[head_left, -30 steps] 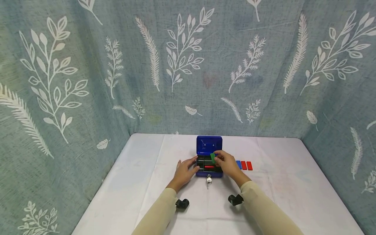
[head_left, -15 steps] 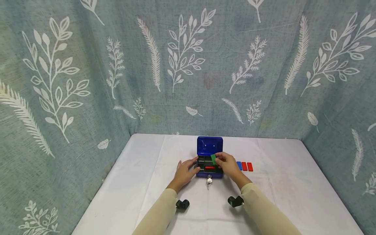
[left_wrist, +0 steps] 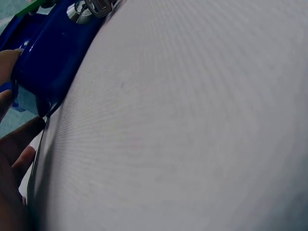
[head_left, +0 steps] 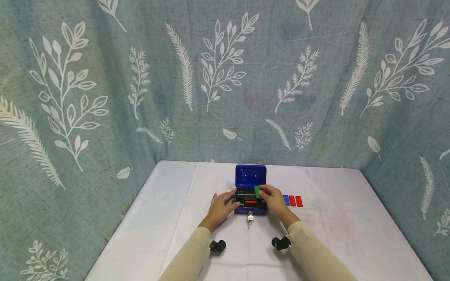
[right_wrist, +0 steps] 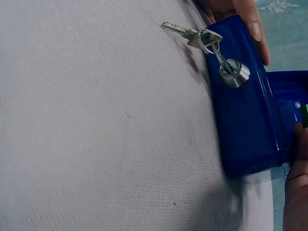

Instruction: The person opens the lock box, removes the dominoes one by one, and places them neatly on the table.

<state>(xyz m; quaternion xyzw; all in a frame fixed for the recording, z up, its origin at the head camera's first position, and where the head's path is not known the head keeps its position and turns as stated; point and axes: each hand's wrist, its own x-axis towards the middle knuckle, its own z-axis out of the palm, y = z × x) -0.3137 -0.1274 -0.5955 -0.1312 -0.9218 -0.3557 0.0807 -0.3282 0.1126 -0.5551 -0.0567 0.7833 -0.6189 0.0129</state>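
A blue metal cash box [head_left: 256, 211] stands with its lid [head_left: 250, 175] raised at the back. Its black tray [head_left: 249, 192] is divided into compartments; a red block [head_left: 250, 201] lies in the front middle one. At the left side of the box, my left hand [head_left: 218, 209] rests its thumb and fingers against the edge, the fingers mostly straight. My right hand [head_left: 275, 200] pinches a flat green block [head_left: 257, 191] over the tray's right part, tilted upright. A key [right_wrist: 223, 57] sits in the front lock [right_wrist: 234, 73], with another key hanging from the ring.
Right of the box, partly behind the right hand, a blue block [head_left: 286, 200] lies in a row with two red blocks [head_left: 295, 201]. A white cloth [head_left: 330, 234] covers the table. Leaf-patterned curtains [head_left: 225, 78] rise behind and at both sides.
The green block in my right hand has shifted slightly to the right over the tray. My left hand keeps its place at the box's left side.
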